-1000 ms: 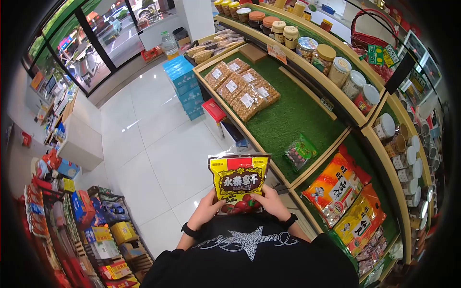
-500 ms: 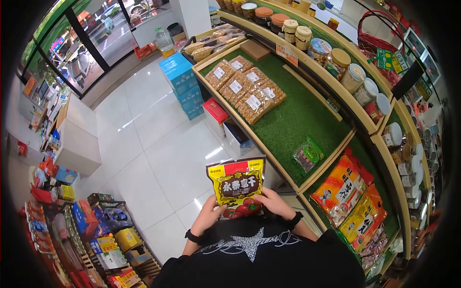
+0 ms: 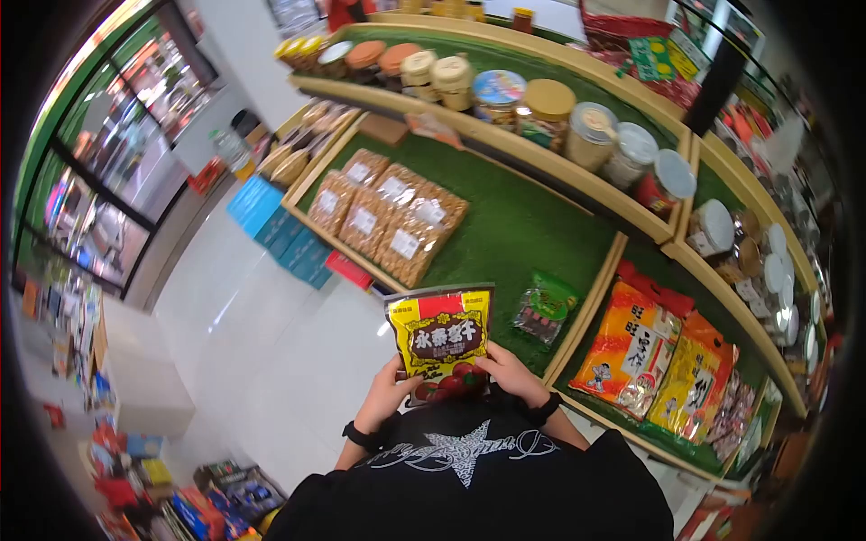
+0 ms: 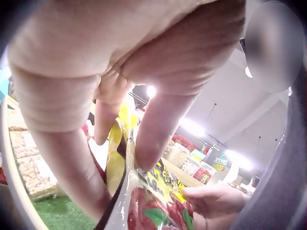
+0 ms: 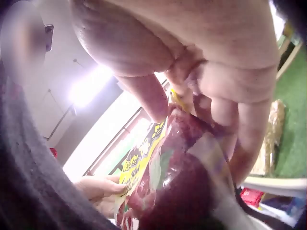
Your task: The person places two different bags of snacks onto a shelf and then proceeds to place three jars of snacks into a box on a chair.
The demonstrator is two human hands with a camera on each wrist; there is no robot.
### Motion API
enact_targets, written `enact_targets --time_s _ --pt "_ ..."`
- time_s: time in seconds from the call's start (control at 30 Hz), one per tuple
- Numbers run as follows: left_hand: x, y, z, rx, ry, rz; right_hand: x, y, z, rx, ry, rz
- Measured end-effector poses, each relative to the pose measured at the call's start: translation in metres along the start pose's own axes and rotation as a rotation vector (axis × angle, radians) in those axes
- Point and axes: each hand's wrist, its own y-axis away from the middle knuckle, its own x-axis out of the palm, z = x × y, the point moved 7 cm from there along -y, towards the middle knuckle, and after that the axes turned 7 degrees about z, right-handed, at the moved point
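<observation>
Both hands hold a yellow, brown and red bag of dried fruit (image 3: pixel 442 338) upright in front of the black shirt. Its printed front, with white characters and pictures of red fruit, faces up toward the head camera. My left hand (image 3: pixel 386 397) grips the lower left edge, thumb on the front. At the lower right edge, my right hand (image 3: pixel 512 371) pinches it the same way. In the left wrist view the thumb (image 4: pixel 160 129) presses the front while the other fingers go behind. The right wrist view shows the bag's creased clear side (image 5: pixel 184 167) between thumb and fingers.
A wooden display shelf (image 3: pixel 505 203) lined with green turf curves ahead. It carries packs of nut-like snacks (image 3: pixel 365 221), a small green bag (image 3: pixel 546 308) and large orange and yellow bags (image 3: pixel 627 347). Jars (image 3: pixel 544 108) line the upper tier. Blue boxes (image 3: pixel 275 230) stand on the floor.
The head view has turned right, toward the shelf, so the shelf and its goods sit farther left and look more level. The bag stays in both hands, with the grip much the same.
</observation>
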Motion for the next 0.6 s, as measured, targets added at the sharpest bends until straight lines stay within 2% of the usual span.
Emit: enact_targets --time_s 0.13,0.23,0.3,0.37,0.5,0.6 --pt "0.02 -0.073 -0.017 -0.027 -0.066 0.174 -0.048 0.012 0.002 0.039 -0.044 -0.259" --pt "0.042 -0.105 -0.031 -0.052 -0.109 0.286 -0.064 0.026 -0.005 0.019 -0.154 -0.338" --pt "0.054 -0.121 -0.032 -0.105 -0.142 0.307 -0.087 0.029 -0.009 -0.053 -0.02 -0.491" --pt "0.067 -0.132 -0.024 -0.128 -0.07 0.376 -0.092 0.036 -0.022 0.031 -0.091 -0.53" --pt "0.09 -0.15 -0.028 -0.311 -0.009 0.485 -0.094 0.043 -0.057 0.187 -0.2 -0.602" --pt "0.1 -0.165 -0.023 -0.339 0.089 0.569 -0.094 0.038 -0.067 0.092 -0.314 -0.622"
